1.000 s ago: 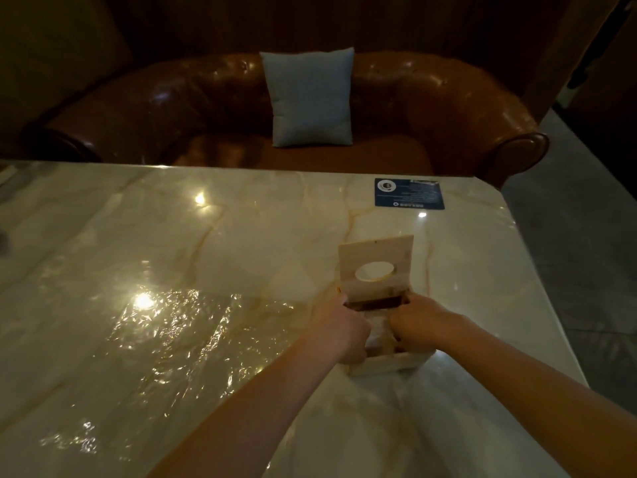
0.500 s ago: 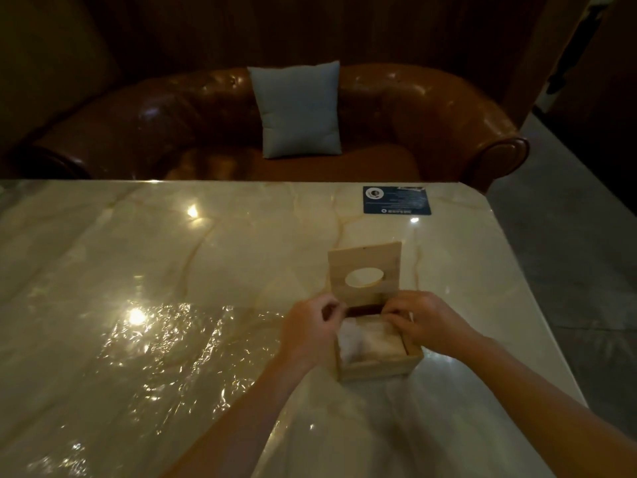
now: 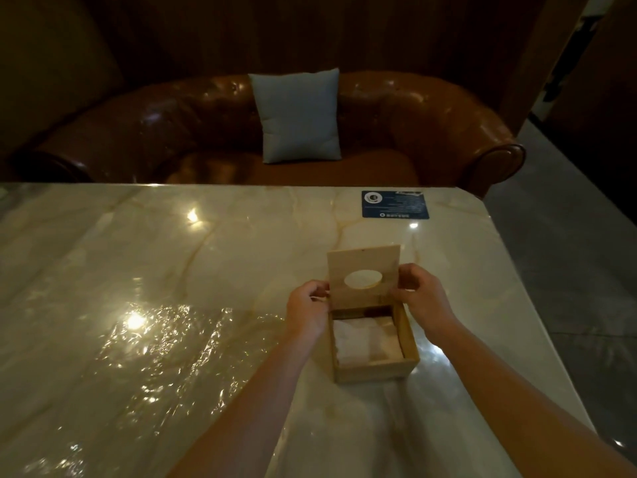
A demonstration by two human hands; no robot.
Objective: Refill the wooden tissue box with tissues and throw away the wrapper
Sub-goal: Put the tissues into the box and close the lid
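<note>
Both hands, left (image 3: 306, 310) and right (image 3: 423, 298), pinching the upright lid (image 3: 363, 270) edges of the wooden tissue box (image 3: 375, 369).

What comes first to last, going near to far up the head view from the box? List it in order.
Box with tissues → lid, a hand at each side → blue card → table far edge → pillow on the sofa.

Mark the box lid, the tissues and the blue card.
box lid (image 3: 362, 262): head view, wood above the round hole.
tissues (image 3: 362, 339): head view, top sheet inside box.
blue card (image 3: 394, 204): head view, card centre.
</note>
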